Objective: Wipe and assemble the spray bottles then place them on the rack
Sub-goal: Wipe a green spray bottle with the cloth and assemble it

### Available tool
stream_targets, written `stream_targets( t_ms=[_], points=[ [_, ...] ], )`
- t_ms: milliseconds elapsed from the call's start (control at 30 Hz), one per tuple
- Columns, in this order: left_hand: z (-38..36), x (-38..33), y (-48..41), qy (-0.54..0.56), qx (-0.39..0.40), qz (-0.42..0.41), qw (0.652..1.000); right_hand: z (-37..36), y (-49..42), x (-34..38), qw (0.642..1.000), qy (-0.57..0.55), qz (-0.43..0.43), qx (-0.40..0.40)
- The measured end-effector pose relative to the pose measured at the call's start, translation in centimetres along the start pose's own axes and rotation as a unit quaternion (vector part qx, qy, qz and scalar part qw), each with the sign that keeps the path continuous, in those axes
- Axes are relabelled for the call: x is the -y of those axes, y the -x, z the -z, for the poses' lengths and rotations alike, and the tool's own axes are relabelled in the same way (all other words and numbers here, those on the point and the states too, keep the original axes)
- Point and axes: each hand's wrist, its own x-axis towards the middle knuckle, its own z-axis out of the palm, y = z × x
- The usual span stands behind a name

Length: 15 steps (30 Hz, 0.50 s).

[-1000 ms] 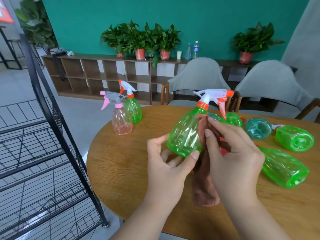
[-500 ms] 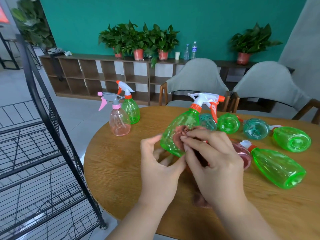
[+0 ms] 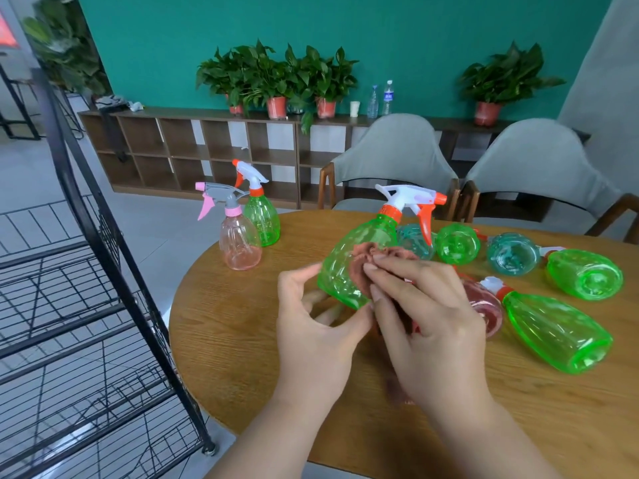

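My left hand (image 3: 313, 326) grips the green spray bottle (image 3: 345, 250) by its base, neck tilting up and away; my right hand (image 3: 428, 316) pinches the brown cloth (image 3: 359, 271) against its side.

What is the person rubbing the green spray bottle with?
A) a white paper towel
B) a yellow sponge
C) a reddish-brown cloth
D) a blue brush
C: the right hand holds a reddish-brown cloth against the side of the green spray bottle, which the left hand grips at its base.
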Motion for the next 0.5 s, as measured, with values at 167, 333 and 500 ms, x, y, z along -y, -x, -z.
stream_targets(
  t_ms=[167, 333, 500],
  points=[
    [0.0, -0.6, 0.4, -0.032, 0.014, -0.005, 0.999, 0.9, -1.3, -0.8, 0.999, -0.012, -0.046, -0.017],
    [0.2, -0.3, 0.0, -0.059, -0.014, -0.009, 0.998, 0.7, -0.8, 0.8, 0.999, -0.027, 0.011, 0.044],
    [0.8, -0.6, -0.3, -0.11, -0.008, -0.017, 0.994, 1.3, -1.6, -0.1, 0.989, -0.056, 0.049, 0.128]
  ],
)
